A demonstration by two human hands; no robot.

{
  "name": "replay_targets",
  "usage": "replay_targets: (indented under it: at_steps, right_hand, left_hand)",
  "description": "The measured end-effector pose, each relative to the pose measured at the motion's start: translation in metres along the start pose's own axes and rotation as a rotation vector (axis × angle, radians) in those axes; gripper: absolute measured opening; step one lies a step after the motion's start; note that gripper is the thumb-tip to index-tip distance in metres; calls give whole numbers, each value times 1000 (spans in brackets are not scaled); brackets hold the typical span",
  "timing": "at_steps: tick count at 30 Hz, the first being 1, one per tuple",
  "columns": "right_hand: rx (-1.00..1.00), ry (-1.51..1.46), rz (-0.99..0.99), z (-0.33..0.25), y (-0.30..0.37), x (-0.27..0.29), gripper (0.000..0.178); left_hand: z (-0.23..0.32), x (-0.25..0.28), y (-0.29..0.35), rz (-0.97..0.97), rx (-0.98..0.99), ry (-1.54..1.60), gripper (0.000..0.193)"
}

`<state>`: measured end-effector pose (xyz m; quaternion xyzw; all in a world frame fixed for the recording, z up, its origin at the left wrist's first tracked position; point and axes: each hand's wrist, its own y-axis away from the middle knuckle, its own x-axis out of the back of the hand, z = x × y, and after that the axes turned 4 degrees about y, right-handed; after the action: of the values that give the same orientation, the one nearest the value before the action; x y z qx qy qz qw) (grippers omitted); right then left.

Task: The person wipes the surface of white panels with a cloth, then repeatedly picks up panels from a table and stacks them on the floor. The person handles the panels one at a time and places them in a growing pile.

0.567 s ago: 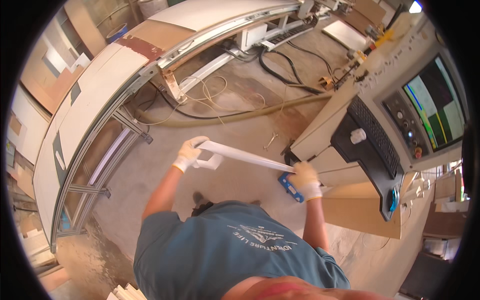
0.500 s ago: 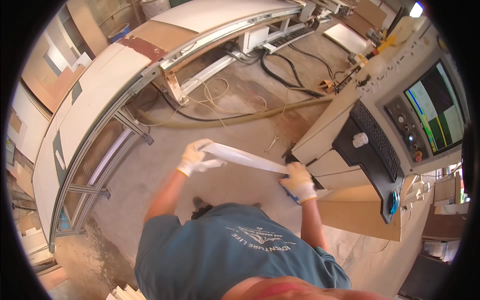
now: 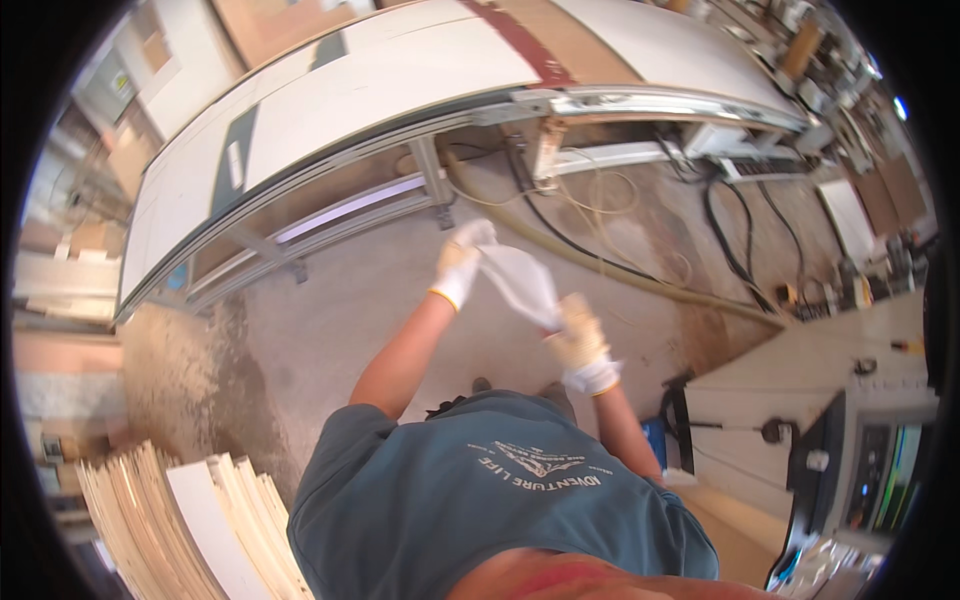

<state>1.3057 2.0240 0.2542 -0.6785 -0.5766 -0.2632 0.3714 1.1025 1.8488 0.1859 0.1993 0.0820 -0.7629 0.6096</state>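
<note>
A thin white strip (image 3: 518, 283), perhaps paper or plastic, hangs loosely between my gloved hands over the grey floor. Gripping its upper left end is my left hand (image 3: 464, 264), its fingers closed. My right hand (image 3: 580, 338), closed too, has the lower right end. The strip widens in the middle and narrows toward the right hand. Both gloves are pale, with yellow-edged cuffs. What lies inside the fingers is hidden.
A long table (image 3: 400, 75) with white panels curves across the far side. Hoses and cables (image 3: 640, 265) lie on the floor beneath it. A stack of boards (image 3: 190, 520) stands at the near left. At the right is a machine console (image 3: 860, 470) with a screen.
The view has turned left, bringing the board stack in and shifting the console to the lower right. My hands have come closer together, and the strip, stretched long before, now sags between them.
</note>
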Motion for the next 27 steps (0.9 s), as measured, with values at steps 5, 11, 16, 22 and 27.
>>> replay_targets:
  at_steps: [5,11,16,22,27]
  right_hand:
    - [-83,-1581,-117,-17,-126,-9,39]
    - [220,-417,134,-39,-270,-114,22]
    - [857,26,-272,-113,-356,-198,36]
    - [822,-636,-697,-175,-397,-265,74]
    - [-415,-1628,-2045,-222,-416,-351,70]
  left_hand:
    - [-11,-15,37,-782,-170,-363,66]
    - [79,26,-30,-344,149,788,38]
    - [112,132,-86,247,199,791,33]
    - [156,245,-74,485,-298,494,33]
    - [191,307,-80,1038,-418,-969,24]
